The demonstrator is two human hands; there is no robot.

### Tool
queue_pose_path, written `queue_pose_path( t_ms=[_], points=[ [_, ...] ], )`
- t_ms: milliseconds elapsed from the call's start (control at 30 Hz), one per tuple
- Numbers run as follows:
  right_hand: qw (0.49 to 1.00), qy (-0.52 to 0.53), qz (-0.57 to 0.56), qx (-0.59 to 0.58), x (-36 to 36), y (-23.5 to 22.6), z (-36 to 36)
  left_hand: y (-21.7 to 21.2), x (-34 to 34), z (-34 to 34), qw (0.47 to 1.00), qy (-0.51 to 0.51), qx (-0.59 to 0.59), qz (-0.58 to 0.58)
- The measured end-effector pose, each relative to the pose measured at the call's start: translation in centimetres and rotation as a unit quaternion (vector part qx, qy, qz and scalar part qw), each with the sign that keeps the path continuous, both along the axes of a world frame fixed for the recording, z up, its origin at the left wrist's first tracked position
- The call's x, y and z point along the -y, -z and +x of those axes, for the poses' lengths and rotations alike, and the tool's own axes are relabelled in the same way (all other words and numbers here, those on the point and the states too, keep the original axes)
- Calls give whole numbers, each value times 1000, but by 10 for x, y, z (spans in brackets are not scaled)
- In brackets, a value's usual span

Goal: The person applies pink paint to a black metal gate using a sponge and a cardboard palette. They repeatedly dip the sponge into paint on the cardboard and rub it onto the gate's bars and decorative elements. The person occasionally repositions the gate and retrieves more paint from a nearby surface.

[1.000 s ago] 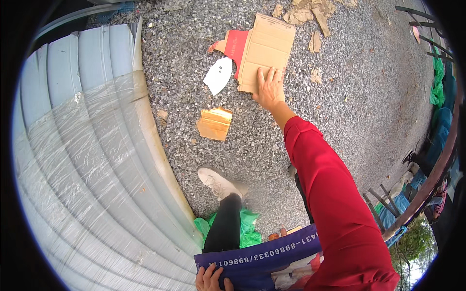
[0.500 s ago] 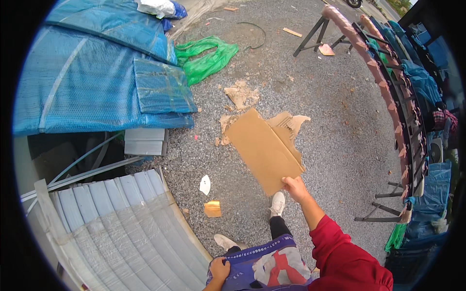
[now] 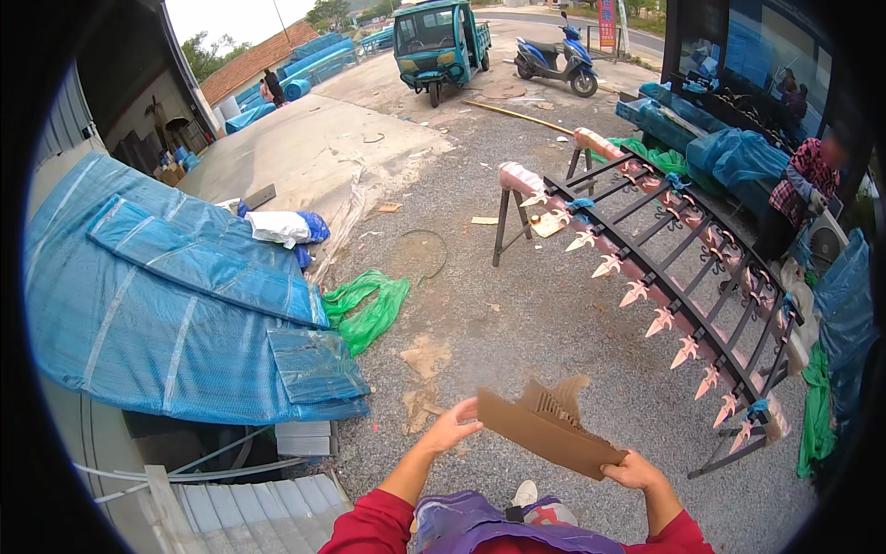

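Held at its right end by the right hand point(image 3: 635, 470), a brown piece of cardboard point(image 3: 544, 431) was up above the stony ground point(image 3: 517, 323), at five o'clock from the middle of the view. The left hand point(image 3: 452, 427) was at the cardboard's other end (I could not tell if it had closed on it). A torn, bumpy bit stuck up along the top. A white shoe point(image 3: 525, 492) showed just below. At three o'clock, a black metal fence point(image 3: 646, 282) with pink tips point(image 3: 658, 322) lay across stands point(image 3: 501, 226). A green bag point(image 3: 374, 323) lay at eight o'clock, beside a big blue bundle point(image 3: 185, 342) at nine. Far off, a blue-green truck point(image 3: 445, 57) stood at twelve.
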State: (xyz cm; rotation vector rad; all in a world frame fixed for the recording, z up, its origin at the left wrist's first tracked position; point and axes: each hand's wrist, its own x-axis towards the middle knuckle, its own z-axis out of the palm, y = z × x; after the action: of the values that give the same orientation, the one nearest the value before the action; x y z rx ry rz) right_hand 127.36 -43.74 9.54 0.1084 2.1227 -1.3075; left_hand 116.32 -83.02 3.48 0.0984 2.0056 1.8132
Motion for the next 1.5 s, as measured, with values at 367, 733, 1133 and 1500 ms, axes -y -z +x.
queue_pose_path(
  t_ms=[367,733,1133,1500],
  points=[
    [970,98,6,-224,-30,-48,-45,-17,-139,-163,986,89,67,127],
    [898,244,-5,-365,-88,-50,-82,-91,-322,-310,891,440,-43,107],
    [817,339,9,-466,-282,-19,-177,-88,-529,-385,940,261,-198,98],
    [768,427,30,-477,-352,17,-278,-116,-668,-453,941,226,203,146]
  ],
)
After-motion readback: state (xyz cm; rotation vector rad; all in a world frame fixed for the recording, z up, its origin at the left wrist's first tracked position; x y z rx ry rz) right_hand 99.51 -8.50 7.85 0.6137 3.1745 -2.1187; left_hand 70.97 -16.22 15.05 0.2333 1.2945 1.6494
